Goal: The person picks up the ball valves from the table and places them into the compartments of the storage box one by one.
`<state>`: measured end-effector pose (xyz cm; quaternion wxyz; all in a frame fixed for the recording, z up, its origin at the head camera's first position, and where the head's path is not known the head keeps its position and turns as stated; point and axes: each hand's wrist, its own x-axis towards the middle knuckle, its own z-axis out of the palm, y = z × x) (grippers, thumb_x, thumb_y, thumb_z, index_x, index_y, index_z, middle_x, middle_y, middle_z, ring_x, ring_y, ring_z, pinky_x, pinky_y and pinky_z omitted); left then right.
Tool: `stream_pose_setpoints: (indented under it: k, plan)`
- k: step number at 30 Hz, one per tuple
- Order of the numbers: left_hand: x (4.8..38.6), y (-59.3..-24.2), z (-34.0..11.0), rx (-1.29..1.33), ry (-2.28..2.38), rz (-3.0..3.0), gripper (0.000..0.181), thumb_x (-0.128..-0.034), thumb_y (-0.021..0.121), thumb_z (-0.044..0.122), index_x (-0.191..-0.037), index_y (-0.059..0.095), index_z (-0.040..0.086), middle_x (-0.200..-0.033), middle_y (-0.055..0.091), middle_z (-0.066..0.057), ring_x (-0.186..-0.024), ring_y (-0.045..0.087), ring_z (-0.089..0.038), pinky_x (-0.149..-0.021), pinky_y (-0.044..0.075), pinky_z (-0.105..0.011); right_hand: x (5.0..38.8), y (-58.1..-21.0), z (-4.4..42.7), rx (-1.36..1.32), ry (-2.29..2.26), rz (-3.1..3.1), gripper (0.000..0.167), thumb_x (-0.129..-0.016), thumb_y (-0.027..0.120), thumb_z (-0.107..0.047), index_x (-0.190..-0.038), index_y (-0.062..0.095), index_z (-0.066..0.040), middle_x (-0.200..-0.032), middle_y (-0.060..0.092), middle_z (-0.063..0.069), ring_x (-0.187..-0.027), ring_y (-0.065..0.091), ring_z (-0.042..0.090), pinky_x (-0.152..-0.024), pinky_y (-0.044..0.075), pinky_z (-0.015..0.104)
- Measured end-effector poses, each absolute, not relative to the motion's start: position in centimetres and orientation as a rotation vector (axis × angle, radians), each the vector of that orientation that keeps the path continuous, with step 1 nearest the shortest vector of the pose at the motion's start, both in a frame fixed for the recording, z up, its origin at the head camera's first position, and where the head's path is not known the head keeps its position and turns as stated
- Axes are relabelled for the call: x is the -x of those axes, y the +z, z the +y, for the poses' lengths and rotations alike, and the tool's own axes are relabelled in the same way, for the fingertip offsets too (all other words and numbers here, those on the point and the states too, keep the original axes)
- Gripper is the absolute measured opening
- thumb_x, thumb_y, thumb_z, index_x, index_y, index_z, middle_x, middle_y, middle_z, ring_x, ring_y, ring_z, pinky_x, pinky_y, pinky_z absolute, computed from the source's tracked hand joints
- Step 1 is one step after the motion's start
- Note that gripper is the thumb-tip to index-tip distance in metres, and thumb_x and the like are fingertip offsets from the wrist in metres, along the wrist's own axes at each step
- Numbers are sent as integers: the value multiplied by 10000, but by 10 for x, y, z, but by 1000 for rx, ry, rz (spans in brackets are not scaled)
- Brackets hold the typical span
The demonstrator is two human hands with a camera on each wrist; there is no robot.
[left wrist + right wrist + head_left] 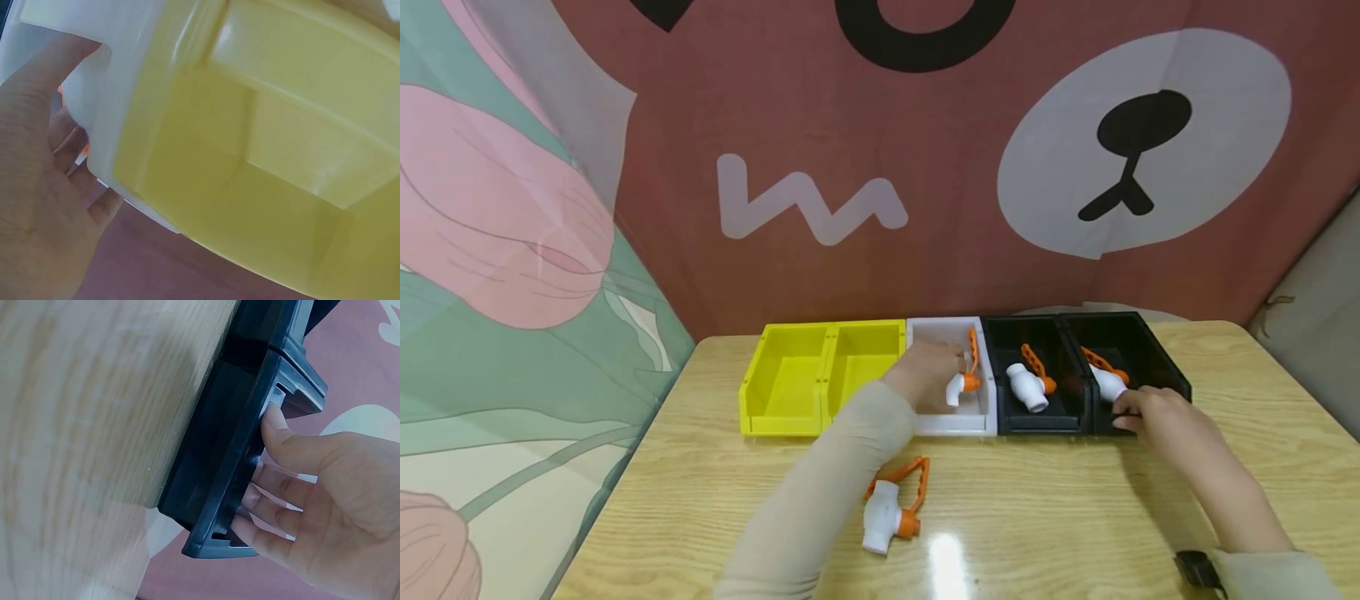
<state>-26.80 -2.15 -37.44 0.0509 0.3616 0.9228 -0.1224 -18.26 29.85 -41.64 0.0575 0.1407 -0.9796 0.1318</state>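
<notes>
In the head view my left hand is inside the white bin, holding a white ball valve with an orange handle. The left wrist view shows the thumb and curled fingers around its white body, partly hidden by the bin wall. My right hand reaches over the front of the rightmost black bin. Its thumb and fingertips pinch the lower end of another white ball valve. In the right wrist view the bin wall hides that valve from sight.
A third ball valve lies in the neighbouring black bin. Another valve with an orange handle lies on the wooden table, in front of the bins. Two yellow bins stand at the row's left end. A patterned cloth hangs behind.
</notes>
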Motion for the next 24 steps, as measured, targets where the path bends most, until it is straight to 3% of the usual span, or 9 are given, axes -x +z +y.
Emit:
stream_pose_setpoints:
  k: [7,15,24]
  plan:
    - [269,-377,-15,-1037,-467,2760,482,-825,769,492,-1242,691,262,-1186,589,76,-1018,552,-117,-933,483,-293,183,-415,300,-401,404,-2990,93,-822,782,-90,-865,700,-90,-871,670,87,-816,605,360,-660,517,511]
    - [264,-381,-16,-1048,-489,2737,361,-871,753,364,-1208,706,242,-1160,631,70,-971,565,-131,-912,483,-313,182,-415,298,-390,397,-3009,81,-830,776,-92,-862,702,-103,-882,676,86,-830,606,360,-660,519,512]
    - [264,-384,-15,-1022,-487,2738,378,-874,749,413,-1215,699,257,-1131,641,79,-948,559,-141,-913,466,-306,182,-413,297,-386,393,-3015,76,-838,770,-93,-871,702,-99,-883,671,83,-830,602,354,-655,519,501]
